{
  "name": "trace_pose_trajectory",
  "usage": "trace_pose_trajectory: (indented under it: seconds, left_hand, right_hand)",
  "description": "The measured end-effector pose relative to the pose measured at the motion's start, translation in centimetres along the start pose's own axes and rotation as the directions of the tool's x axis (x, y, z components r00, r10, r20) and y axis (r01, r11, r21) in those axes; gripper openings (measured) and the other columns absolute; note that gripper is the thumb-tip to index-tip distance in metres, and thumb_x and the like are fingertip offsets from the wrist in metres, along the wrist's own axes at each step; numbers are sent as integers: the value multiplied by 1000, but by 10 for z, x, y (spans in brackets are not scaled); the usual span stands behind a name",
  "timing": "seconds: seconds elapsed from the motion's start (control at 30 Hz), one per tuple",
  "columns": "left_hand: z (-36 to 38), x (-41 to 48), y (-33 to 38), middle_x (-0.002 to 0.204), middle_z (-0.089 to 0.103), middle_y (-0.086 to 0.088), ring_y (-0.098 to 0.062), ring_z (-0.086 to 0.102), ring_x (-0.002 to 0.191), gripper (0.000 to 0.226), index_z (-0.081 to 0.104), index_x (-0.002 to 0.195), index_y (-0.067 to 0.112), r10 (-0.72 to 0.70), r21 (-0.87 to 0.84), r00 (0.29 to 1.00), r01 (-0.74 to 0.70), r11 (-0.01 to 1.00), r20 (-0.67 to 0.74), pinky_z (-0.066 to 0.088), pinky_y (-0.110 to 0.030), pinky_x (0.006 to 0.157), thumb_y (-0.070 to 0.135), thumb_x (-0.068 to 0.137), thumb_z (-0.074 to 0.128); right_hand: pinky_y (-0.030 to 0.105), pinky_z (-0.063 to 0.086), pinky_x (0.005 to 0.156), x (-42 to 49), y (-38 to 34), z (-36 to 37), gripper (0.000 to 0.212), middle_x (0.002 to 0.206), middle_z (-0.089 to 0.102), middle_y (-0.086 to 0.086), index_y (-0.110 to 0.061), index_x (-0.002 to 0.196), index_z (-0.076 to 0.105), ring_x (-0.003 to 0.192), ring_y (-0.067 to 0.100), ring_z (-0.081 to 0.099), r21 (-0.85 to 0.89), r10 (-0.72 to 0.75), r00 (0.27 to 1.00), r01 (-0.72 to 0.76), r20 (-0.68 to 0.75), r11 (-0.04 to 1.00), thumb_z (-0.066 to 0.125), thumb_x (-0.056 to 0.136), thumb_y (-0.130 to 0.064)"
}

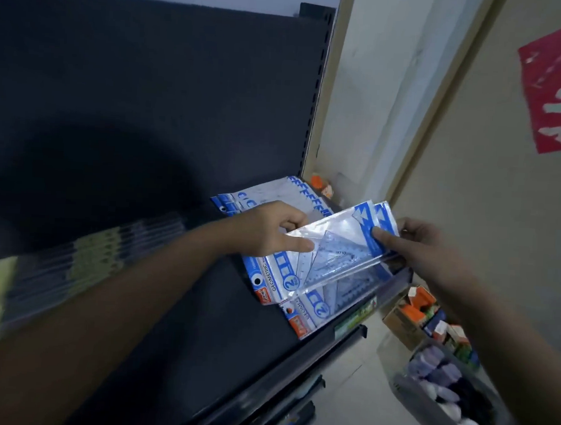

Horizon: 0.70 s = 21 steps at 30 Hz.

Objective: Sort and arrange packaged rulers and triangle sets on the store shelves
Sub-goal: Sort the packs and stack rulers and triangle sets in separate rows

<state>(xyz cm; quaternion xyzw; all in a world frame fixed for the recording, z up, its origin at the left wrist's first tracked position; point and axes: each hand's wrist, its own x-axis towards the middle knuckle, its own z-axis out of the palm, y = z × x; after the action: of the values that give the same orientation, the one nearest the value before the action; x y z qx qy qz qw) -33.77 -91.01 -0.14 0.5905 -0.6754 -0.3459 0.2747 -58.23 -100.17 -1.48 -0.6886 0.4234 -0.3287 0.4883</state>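
Note:
Both hands hold clear plastic triangle set packs [332,257] with blue and white headers over the right end of a dark shelf [182,321]. My left hand [271,231] grips their left side, thumb on top. My right hand [423,246] pinches the blue header at the right end. A fanned row of the same triangle set packs [273,195] lies behind on the shelf. Packaged rulers with yellow-green labels [85,257] lie in a row at the left, blurred.
The shelf's dark back panel [149,91] rises behind. A pale wall and door frame [407,121] stand to the right, with a red sign [559,84]. On the floor lie a cardboard box of small items [410,316] and a grey basket [442,389].

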Motion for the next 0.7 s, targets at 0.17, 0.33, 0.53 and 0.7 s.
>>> trace_pose_trajectory:
  seconds: [0.17, 0.33, 0.53, 0.7]
  left_hand:
    - [1, 14, 7, 78, 64, 12, 5, 57, 75, 14, 67, 78, 26, -138, 186, 983, 160, 969, -124, 40, -10, 66, 38, 78, 75]
    - [24, 5, 18, 85, 61, 12, 4, 55, 78, 21, 65, 81, 23, -319, 127, 920, 353, 927, -226, 42, -10, 70, 35, 73, 81]
    - [61, -7, 31, 79, 68, 11, -5, 61, 75, 36, 65, 77, 23, -467, -17, 786, 504, 863, -406, 47, -26, 75, 26, 54, 92]
    - [81, -22, 38, 87, 68, 21, 5, 62, 77, 49, 64, 88, 30, -459, 48, 725, 558, 828, -513, 44, -11, 65, 46, 50, 91]
  right_hand:
    - [27, 54, 66, 53, 12, -19, 35, 84, 75, 2, -13, 91, 73, 75, 16, 72, -85, -57, 929, 94, 367, 992, 73, 69, -40]
    - [28, 58, 70, 88, 18, -25, 38, 92, 75, -1, -19, 96, 69, 85, 17, 72, -43, -100, 713, 180, 694, 983, 84, 61, -20]
    - [31, 59, 70, 103, 32, -25, 67, 105, 70, -3, -31, 110, 55, 87, 12, 71, -41, -84, 572, 202, 816, 978, 87, 58, -5]
    - [20, 57, 62, 100, 39, -32, 82, 103, 58, -15, -47, 118, 42, 81, 4, 67, -164, -91, 541, 404, 836, 900, 90, 56, -20]
